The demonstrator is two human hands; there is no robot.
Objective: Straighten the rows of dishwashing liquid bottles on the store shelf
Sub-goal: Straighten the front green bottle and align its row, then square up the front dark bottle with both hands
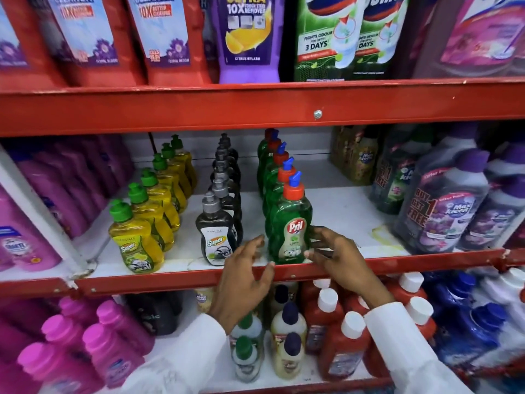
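**Squaring up the front Pril bottle**

I have both hands at the front Pril bottle [289,231], which stands upright at the front edge of the middle shelf [369,263], heading the green row. To do this well, I'd nudge its base from both sides so the label faces straight out and the bottle lines up with the ones behind, keeping it clear of the black Super bottle [217,234] just beside it. My left hand [244,274] is spread open, fingertips near the bottle's left side; I can't tell whether they touch. My right hand [338,257] is loosely open, fingers [315,233] resting against the bottle's right side, not closed round it.
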